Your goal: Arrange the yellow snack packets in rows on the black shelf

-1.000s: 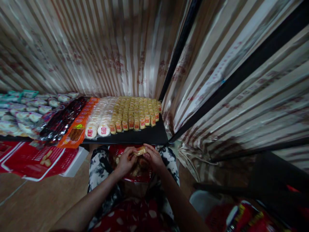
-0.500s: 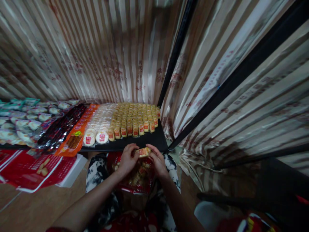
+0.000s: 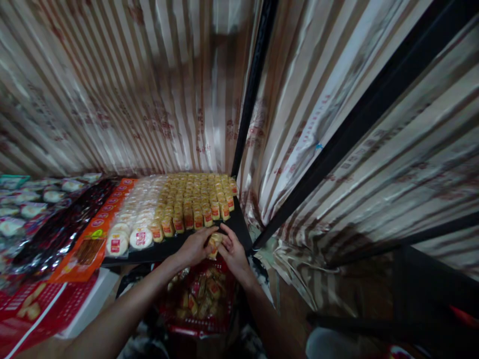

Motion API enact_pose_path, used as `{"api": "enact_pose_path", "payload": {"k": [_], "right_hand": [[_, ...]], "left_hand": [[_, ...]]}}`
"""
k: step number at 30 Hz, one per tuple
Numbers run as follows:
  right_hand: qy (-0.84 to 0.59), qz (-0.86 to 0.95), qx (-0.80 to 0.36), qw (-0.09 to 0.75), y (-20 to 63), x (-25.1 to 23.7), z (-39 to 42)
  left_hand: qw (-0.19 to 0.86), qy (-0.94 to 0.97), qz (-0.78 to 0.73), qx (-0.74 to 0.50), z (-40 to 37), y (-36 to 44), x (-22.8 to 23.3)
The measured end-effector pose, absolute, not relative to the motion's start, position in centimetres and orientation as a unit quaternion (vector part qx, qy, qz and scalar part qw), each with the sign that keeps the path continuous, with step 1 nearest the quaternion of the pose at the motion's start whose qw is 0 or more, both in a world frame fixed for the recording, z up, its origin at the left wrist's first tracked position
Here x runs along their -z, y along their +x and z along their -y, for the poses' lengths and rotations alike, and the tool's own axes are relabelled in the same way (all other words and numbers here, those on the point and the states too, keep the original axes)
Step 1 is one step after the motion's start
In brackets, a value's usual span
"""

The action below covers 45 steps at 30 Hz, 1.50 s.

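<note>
Between my two hands, over the near edge of the black table (image 3: 160, 254), is a small yellow wrapped snack (image 3: 214, 244). My left hand (image 3: 195, 248) has its fingers closed on the snack's left side. My right hand (image 3: 232, 251) pinches it from the right, with the index finger raised. Below them a red bag (image 3: 187, 330) rests on my lap, with more loose wrapped snacks (image 3: 204, 294) inside. Just beyond my hands, rows of the same yellow snacks (image 3: 194, 199) stand upright on the table. The snack's underside is hidden by my fingers.
Left of the rows lie round white packaged cakes (image 3: 140, 238), an orange packet (image 3: 90, 244), dark shiny packets (image 3: 63, 227) and white packets (image 3: 33, 209). A red and white box (image 3: 71, 304) is at lower left. Black poles (image 3: 299, 214) and striped curtains (image 3: 168, 99) enclose the table.
The snack has turned from lying sideways to more upright between my hands. My view has shifted, so the table appears further left and lower, and more of the red bag shows.
</note>
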State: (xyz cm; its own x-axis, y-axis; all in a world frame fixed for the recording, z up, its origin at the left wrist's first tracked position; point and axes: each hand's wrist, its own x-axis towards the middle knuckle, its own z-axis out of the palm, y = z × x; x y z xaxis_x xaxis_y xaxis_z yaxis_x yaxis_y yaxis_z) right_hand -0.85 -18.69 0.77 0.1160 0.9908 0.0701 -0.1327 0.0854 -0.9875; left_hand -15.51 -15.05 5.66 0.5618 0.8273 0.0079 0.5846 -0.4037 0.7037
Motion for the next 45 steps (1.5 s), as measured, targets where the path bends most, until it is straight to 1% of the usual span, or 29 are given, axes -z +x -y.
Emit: {"api": "enact_pose_path", "payload": {"k": [4, 7, 10, 12, 16, 20, 23, 27, 31, 36, 40, 45], "right_hand": [[-0.494, 0.456, -0.453, 0.586, -0.4, -0.8, 17.0], [-0.569, 0.458, -0.369, 0.575, 0.6, -0.5, 14.8], [-0.632, 0.48, -0.27, 0.545, 1.7, 0.2, 11.9], [-0.653, 0.486, -0.242, 0.528, 2.1, 0.7, 9.9], [-0.666, 0.465, -0.245, 0.529, 2.2, 2.1, 6.7], [-0.668, 0.455, -0.244, 0.536, 1.9, 3.3, 5.2], [-0.68, 0.468, -0.212, 0.524, 1.5, 3.9, 5.2], [-0.697, 0.486, -0.177, 0.497, 1.1, 4.1, 5.5], [-0.693, 0.492, -0.167, 0.5, 0.9, 4.1, 5.6], [-0.69, 0.493, -0.162, 0.504, 1.1, 4.2, 5.6], [-0.689, 0.493, -0.166, 0.504, 1.3, 4.6, 5.5], [-0.689, 0.488, -0.17, 0.508, 1.4, 5.0, 5.4]], "left_hand": [[0.352, 0.811, -0.43, -0.182, 13.1, -14.9, -6.2], [0.343, 0.779, -0.478, -0.217, 11.0, -14.3, -6.8], [0.339, 0.744, -0.511, -0.265, 8.3, -13.4, -7.9], [0.334, 0.729, -0.523, -0.29, 6.4, -12.5, -8.7], [0.317, 0.721, -0.534, -0.308, 3.1, -10.4, -9.9], [0.301, 0.725, -0.541, -0.302, 0.5, -7.9, -10.4], [0.289, 0.724, -0.54, -0.317, -1.3, -5.8, -10.0], [0.285, 0.745, -0.504, -0.33, -3.4, -3.3, -8.3], [0.248, 0.788, -0.485, -0.288, -4.5, -2.1, -6.7], [0.142, 0.842, -0.482, -0.194, -4.5, -1.5, -6.2], [0.104, 0.862, -0.461, -0.183, -4.3, -0.8, -6.2], [0.082, 0.852, -0.487, -0.171, -4.5, -0.1, -5.7]]}}
